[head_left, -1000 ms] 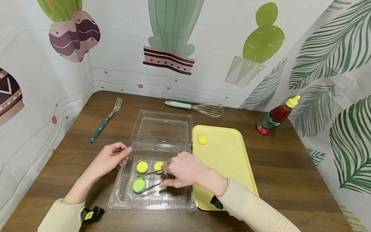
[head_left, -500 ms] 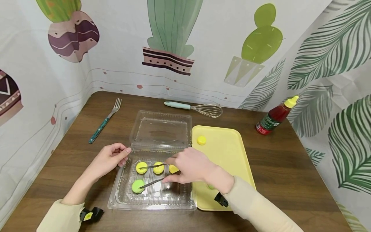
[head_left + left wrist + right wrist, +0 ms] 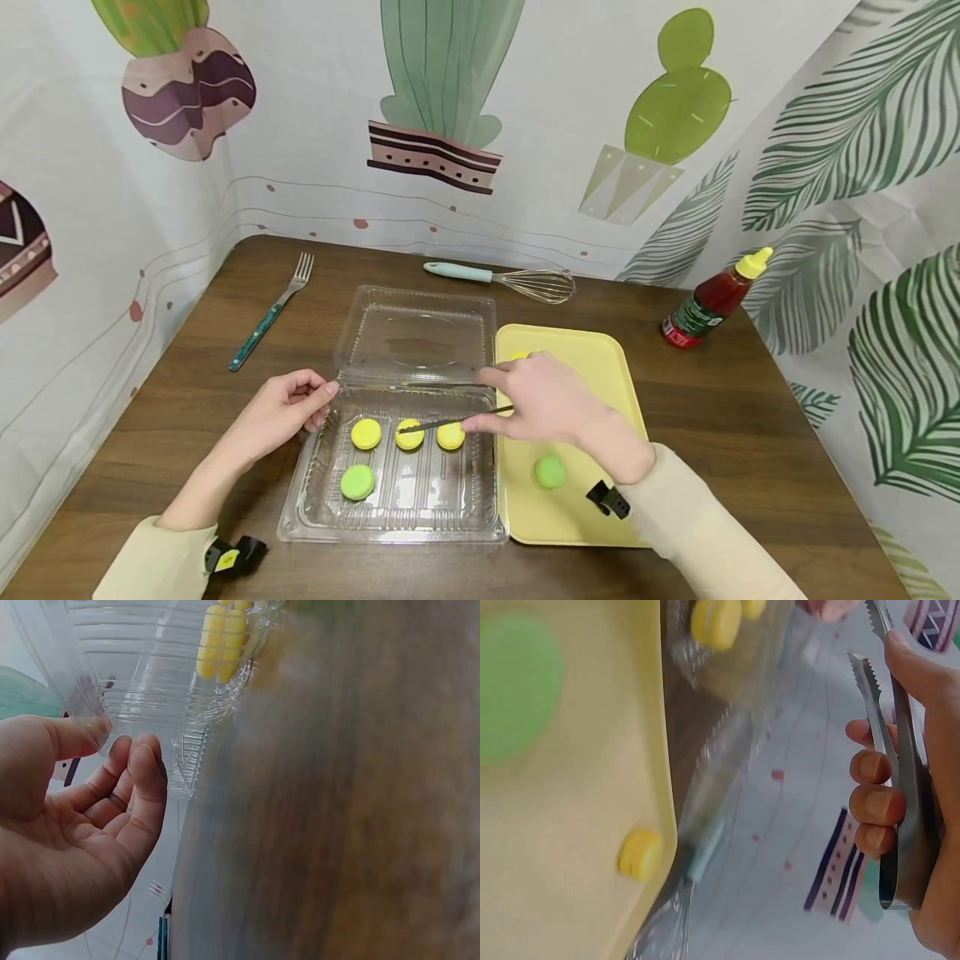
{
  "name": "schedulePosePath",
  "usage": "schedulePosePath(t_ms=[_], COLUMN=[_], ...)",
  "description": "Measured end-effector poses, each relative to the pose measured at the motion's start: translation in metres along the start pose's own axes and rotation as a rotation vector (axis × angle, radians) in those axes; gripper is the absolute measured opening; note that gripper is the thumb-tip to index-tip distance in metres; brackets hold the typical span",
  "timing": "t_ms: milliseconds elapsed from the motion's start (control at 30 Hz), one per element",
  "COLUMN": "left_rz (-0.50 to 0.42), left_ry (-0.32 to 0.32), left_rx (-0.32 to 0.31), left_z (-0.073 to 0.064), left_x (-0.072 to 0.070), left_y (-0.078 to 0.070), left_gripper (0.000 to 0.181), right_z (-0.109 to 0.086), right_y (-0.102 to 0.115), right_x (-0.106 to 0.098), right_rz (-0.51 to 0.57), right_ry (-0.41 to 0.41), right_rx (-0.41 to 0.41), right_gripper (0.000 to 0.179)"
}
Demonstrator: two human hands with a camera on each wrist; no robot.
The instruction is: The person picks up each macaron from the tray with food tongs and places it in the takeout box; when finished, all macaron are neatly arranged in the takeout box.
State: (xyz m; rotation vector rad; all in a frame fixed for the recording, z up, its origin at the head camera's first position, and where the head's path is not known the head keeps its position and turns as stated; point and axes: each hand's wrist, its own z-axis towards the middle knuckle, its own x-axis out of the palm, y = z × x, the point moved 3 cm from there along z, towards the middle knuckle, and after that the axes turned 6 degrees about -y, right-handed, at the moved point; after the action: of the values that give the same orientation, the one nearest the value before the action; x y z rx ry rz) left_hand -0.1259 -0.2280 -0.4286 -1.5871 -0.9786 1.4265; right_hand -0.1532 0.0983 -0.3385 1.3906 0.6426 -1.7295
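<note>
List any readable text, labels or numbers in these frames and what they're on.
No text can be read in any view.
Red sauce bottle: it has a dark label with print, too small to read.
Yellow tag on the left wrist strap: too small to tell whether it bears print.
Clear plastic box, yellow tray, tongs, fork, whisk: no markings visible.

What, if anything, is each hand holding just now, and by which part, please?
The right hand grips metal tongs around their hinged end, tips empty. The left hand pinches the clear container at its left rim.
</note>
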Motion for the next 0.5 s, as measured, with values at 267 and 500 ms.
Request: schedulePosePath(t_ms=[267, 500], left_rz=[-0.004, -0.005], left_ry=[-0.002, -0.002], left_rx=[-0.007, 0.002], left_z=[0.0, -0.001], left_x=[-0.001, 0.0], left_y=[0.0, -0.002], left_gripper=[0.027, 0.028], right_z=[-0.014, -0.031], right_y=[-0.036, -0.07], right_x=[-0.026, -0.031], right_rz=[-0.047, -0.064], right_ry=[-0.12, -0.133], right_rx=[0.06, 0.168], right_gripper=[0.041, 0.045])
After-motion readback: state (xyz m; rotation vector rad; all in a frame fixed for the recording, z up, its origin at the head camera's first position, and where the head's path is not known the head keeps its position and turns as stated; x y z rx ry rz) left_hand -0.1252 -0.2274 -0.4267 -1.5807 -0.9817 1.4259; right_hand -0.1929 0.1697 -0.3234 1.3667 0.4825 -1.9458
